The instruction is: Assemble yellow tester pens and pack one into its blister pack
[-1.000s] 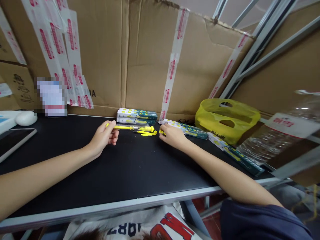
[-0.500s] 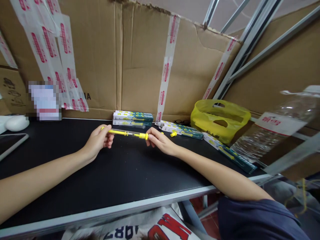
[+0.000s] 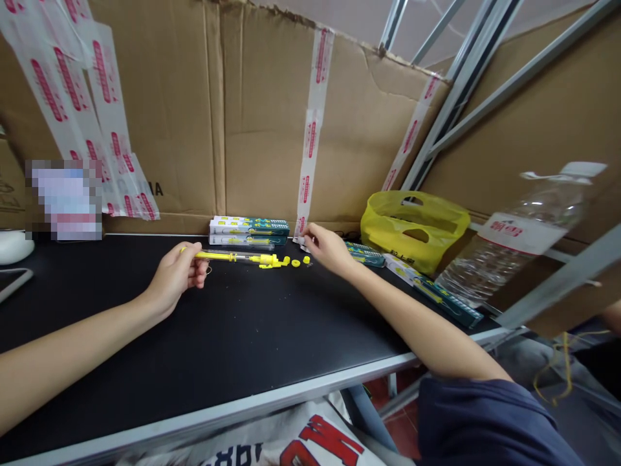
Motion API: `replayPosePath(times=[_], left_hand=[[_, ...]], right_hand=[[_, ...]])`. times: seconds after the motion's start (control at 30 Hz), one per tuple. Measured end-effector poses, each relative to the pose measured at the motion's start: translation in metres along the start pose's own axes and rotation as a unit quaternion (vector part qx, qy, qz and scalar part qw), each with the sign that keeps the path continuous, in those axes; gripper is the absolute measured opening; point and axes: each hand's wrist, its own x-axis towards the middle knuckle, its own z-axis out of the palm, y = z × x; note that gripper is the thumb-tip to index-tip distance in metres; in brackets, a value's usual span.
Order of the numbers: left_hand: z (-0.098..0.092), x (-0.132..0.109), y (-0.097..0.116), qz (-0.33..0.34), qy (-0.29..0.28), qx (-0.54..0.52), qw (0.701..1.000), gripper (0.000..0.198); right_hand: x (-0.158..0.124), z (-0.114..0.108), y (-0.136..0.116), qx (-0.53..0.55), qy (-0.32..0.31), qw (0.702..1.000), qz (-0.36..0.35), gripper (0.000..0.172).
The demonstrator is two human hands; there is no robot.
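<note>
My left hand is closed around the yellow end of a slim clear tube-like tool. A rod shows inside its clear barrel, and a yellow fitting sits at its right end. Just right of that end lie small yellow pieces: a ring and a short cap-like part. My right hand is over the table beyond these parts, its thumb and fingers curled together in front of an open white-and-green box. Whatever is between those fingers, if anything, is hidden.
Several white-and-green boxes are stacked against the cardboard wall. Another box lies at the right edge, beside a yellow plastic bag and a large clear bottle. A white mouse is far left.
My right hand has let go of the tool's right end and moved right and away, toward the boxes. The left hand keeps the tool level. The view has shifted slightly right.
</note>
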Motion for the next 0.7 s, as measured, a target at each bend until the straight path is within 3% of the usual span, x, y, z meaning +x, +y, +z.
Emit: replayPosePath(times=[0.17, 0.33, 0.57, 0.63, 0.7], left_hand=[[-0.001, 0.001, -0.001, 0.005, -0.007, -0.003, 1.0, 0.022], [-0.001, 0.0, -0.002, 0.003, -0.005, 0.002, 1.0, 0.022], [-0.001, 0.0, -0.002, 0.004, -0.005, 0.003, 1.0, 0.023], [0.0, 0.0, -0.001, 0.005, -0.003, 0.001, 1.0, 0.023], [0.0, -0.001, -0.001, 0.008, -0.001, -0.003, 1.0, 0.023]], right_hand=[[0.007, -0.009, 0.022, -0.151, -0.088, 0.984, 0.006, 0.016], [-0.001, 0.002, 0.022, -0.142, -0.203, 0.968, -0.041, 0.015], [0.0, 0.012, 0.027, -0.075, -0.185, 0.98, -0.023, 0.01], [0.001, 0.01, 0.017, 0.003, -0.157, 0.987, -0.016, 0.011], [0.001, 0.009, 0.001, 0.17, -0.142, 0.975, 0.0, 0.016]])
